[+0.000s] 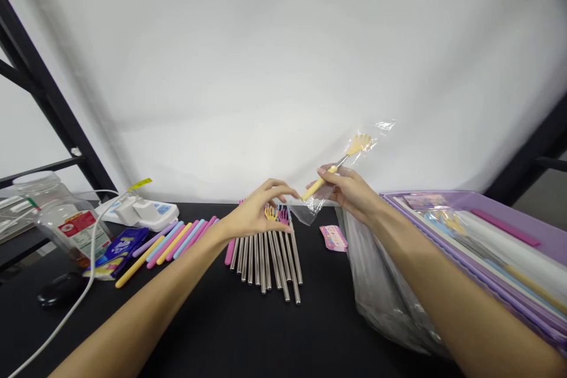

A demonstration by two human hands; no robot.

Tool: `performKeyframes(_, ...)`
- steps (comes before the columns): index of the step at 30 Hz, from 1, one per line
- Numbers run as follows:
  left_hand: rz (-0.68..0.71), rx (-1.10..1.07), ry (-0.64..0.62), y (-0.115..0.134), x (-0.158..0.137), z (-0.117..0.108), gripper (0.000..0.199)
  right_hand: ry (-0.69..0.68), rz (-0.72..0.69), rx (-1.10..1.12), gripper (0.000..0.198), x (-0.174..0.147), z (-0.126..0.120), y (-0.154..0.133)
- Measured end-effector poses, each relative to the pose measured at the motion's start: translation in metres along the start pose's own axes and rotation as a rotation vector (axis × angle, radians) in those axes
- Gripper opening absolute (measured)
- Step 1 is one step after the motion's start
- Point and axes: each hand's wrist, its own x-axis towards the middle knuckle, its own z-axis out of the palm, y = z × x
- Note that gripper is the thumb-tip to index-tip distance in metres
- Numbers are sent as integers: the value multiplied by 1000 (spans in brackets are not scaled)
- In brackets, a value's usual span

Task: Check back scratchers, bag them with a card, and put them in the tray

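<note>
A yellow back scratcher (319, 183) with a hand-shaped head lies inside a clear plastic bag (383, 126), tilted up to the right. My right hand (349, 190) is closed around it, pinching the handle through the plastic. At the lower end of that handle hovers my left hand (259, 208), thumb and fingers apart; whether its fingertip touches the bag I cannot tell. Beneath the left hand lie several metal scratcher rods (266, 263) with yellow and pink hand-shaped heads, partly hidden by it. Several coloured handles (177, 241) rest in a row to the left.
A pink printed card (333, 238) lies beside a stack of clear bags (381, 295). At right stands a purple bin (509, 218) holding wrapped scratchers. On the left are a plastic jar (71, 218), a power strip (162, 217), a snack packet (121, 253), a black mouse (62, 289) and a white cable (92, 248).
</note>
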Motion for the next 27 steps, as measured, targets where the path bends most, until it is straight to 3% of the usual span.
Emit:
performKeyframes(2, 40, 24, 14, 3, 2, 0, 20, -47, 23, 11, 20, -2, -1, 0)
performKeyframes(5, -42, -71, 79, 7, 5, 6, 23, -212, 38, -14, 24, -7, 5, 1)
performKeyframes(9, -270, -322, -16, 5, 6, 13, 32, -393, 35, -72, 28, -11, 17, 5)
performKeyframes(13, -382, -496, -62, -3, 3, 13, 45, -261, 8, -194, 34, -8, 16, 6)
performKeyframes(16, -419, -439, -105, -3, 0, 12, 49, -54, 15, -142, 32, -4, 9, 4)
performKeyframes(18, -401, -355, -159, 1, -2, 12, 48, -17, 23, -128, 27, -2, 5, 4)
performKeyframes(20, -344, -263, -122, 6, -1, 12, 44, -136, 70, -166, 26, -4, 4, 3)
performKeyframes(24, -210, -163, 138, 11, 5, 13, 40, -537, 188, -275, 32, -13, 11, 5)
performKeyframes(27, -153, -169, 230, 7, 8, 14, 31, -705, 226, -309, 36, -19, 18, 7)
